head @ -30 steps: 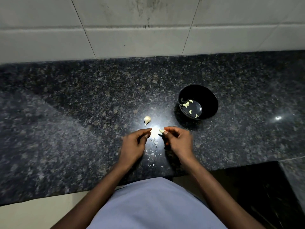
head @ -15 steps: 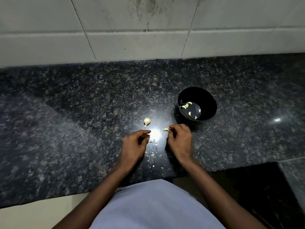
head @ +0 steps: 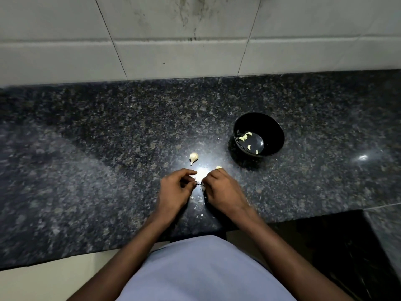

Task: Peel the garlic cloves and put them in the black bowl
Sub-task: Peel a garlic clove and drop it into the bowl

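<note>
Since half a second back, both hands have closed in on each other over the bright glare spot near the front edge of the speckled dark granite bench; the pale peeled garlic clove sits higher at the right fingertips.

Right hand: fingers curled, clove pinched at the tips, only a sliver showing. Left hand: fingers curled toward the right hand, thumb and forefinger near each other; can't tell if it pinches a scrap of skin or nothing. A small dark gap remains between the two hands.

Round glossy black bowl stands right of and behind the hands, toward the back-right of the bench, with several peeled cloves in its bottom. One unpeeled cream garlic clove with a pointed tail lies on the bench just behind the left hand. White skin flakes are scattered between the wrists.

Handling, my read: the clove is light, firm and slick once bare. Pinch it across the fat middle, not the tapered ends, or it squirts out. The papery skin tears easily; start at the tail tip.
</note>
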